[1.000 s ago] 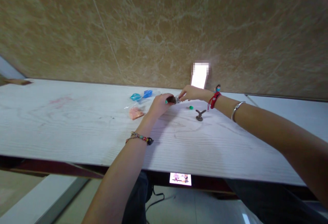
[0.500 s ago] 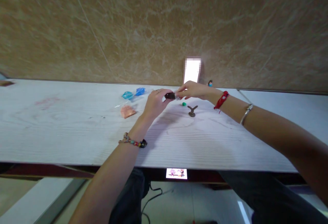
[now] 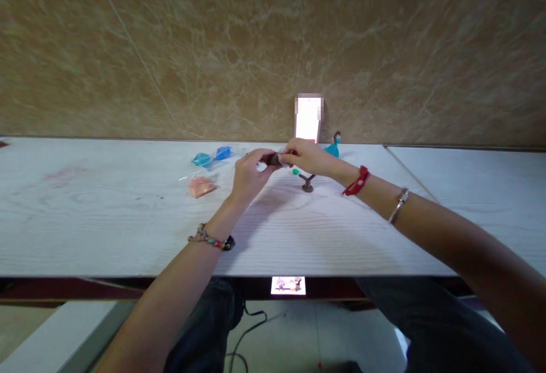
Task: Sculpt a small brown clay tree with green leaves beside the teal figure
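My left hand (image 3: 251, 173) is closed around a dark brown lump (image 3: 272, 160) in what looks like clear plastic wrapping. From the right, my right hand (image 3: 306, 157) pinches the pale, see-through end of that wrapping, close to my left fingertips. Just below my right hand stand a small brown forked piece (image 3: 307, 185) on a round base and a small green piece (image 3: 296, 172). Left of my hands lie a teal packet (image 3: 202, 160), a blue packet (image 3: 223, 152) and a peach-coloured packet (image 3: 201, 186).
Behind my right hand, a bright phone-like screen (image 3: 307, 118) leans against the marbled wall (image 3: 239, 49). A small teal figure (image 3: 333, 147) stands beside it. A lit screen (image 3: 288, 285) shows below the front edge of the white wood-grain table (image 3: 106, 219).
My right hand has come closer to my left, with its fingers now pinched at the wrapping. More of the teal figure shows. The whole view has shifted slightly.
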The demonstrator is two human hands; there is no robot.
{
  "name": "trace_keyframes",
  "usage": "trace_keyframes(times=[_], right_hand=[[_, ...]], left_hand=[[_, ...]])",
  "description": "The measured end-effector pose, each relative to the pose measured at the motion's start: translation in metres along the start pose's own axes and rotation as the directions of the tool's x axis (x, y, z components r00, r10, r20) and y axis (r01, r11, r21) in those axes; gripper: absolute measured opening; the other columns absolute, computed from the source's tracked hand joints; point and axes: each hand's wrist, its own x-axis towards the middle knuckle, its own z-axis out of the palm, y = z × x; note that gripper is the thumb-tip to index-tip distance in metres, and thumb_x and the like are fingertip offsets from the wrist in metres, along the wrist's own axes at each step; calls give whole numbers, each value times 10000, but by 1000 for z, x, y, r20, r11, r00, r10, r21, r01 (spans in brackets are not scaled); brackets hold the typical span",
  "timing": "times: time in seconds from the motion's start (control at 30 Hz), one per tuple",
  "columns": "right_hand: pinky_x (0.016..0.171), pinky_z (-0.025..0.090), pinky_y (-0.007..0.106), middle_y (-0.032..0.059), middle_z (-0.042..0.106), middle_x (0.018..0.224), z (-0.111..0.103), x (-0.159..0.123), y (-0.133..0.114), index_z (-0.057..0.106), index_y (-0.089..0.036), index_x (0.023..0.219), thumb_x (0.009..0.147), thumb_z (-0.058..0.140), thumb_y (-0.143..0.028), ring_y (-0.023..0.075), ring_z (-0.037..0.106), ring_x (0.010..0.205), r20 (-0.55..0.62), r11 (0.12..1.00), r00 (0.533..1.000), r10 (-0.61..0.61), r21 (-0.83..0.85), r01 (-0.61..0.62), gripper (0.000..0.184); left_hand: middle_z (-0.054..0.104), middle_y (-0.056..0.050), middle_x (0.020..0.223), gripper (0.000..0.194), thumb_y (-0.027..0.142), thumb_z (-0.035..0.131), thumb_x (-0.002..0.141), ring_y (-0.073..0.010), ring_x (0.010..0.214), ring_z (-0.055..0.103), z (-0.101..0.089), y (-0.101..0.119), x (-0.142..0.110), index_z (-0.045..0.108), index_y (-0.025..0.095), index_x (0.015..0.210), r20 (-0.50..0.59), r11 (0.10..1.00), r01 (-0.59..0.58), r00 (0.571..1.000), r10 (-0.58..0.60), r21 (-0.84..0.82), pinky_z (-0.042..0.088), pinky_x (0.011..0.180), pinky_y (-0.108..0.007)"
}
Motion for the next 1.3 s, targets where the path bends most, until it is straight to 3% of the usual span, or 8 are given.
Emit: trace_keyframes(times=[0.17, 0.5, 0.67, 0.83, 0.97, 1.1, 1.2, 1.3], right_hand=[[603, 328, 225, 15, 583, 690, -13, -3, -5, 665, -134, 747, 746, 533, -171, 91, 461, 637, -8, 996, 997, -73, -52, 72, 136], [733, 382, 263, 46, 522, 806, -6, -3, -4, 637, -121, 697, 773, 509, -147, 119, 486, 776, -50, 986, 986, -161, -57, 158, 151], [708, 461, 251, 42, 501, 888, -6, -18, 4, 612, -143, 704, 776, 512, -176, 100, 548, 763, -40, 956, 997, -63, 285, 72, 128], [651, 529, 239, 41, 540, 909, -3, -30, 7, 566, -142, 759, 781, 531, -239, 98, 612, 713, 22, 752, 996, 87, 654, -80, 106], [644, 536, 254, 17, 581, 713, -20, -32, 7, 547, -149, 787, 806, 519, -330, 117, 634, 680, 27, 697, 975, 221, 695, -177, 184], [662, 518, 266, 6, 591, 713, -61, -43, 22, 553, -168, 801, 834, 469, -354, 108, 639, 673, -228, 730, 925, 306, 680, -74, 206], [672, 506, 264, -21, 587, 688, -76, -58, 44, 536, -186, 788, 808, 516, -284, 89, 625, 647, -361, 720, 869, 338, 694, 8, 102], [610, 517, 278, -19, 616, 702, -64, -75, 67, 524, -212, 900, 767, 573, -317, 99, 616, 600, -267, 711, 890, 370, 698, -86, 177]], left_hand=[[662, -2, 782, 183, 278, 638, 707, -110, 679, 581, -3, 0, 1, 604, 180, 858, -78, 999, -28, 996, 31, 35, 454, 650, -232], [642, -4, 795, 172, 297, 612, 737, -120, 696, 570, -3, -7, 0, 580, 188, 866, -20, 993, -75, 997, 77, 95, 442, 658, -248], [620, -1, 764, 163, 319, 583, 761, -120, 695, 560, -1, -4, 2, 561, 184, 851, 40, 986, -156, 987, 154, 52, 432, 640, -247], [607, -12, 760, 127, 286, 557, 781, -121, 708, 557, 1, -1, 3, 548, 177, 846, 66, 974, -224, 973, 222, 24, 432, 640, -250], [618, -12, 799, 128, 256, 582, 755, -130, 733, 562, 0, -18, 4, 546, 188, 857, 80, 991, -99, 993, 91, 91, 438, 672, -262], [632, -27, 863, 157, 233, 547, 771, -142, 742, 573, 0, -46, 5, 537, 192, 922, -9, 974, 177, 984, -177, 141, 443, 670, -266], [628, -62, 895, 333, 246, 582, 744, -190, 803, 586, 3, -56, 2, 516, 194, 1066, 122, 929, 235, 953, -278, 285, 441, 697, -297], [611, -88, 956, 441, 300, 566, 762, -222, 882, 576, 6, -54, -2, 467, 200, 1180, 305, 894, 168, 900, -310, 415, 435, 745, -321]])
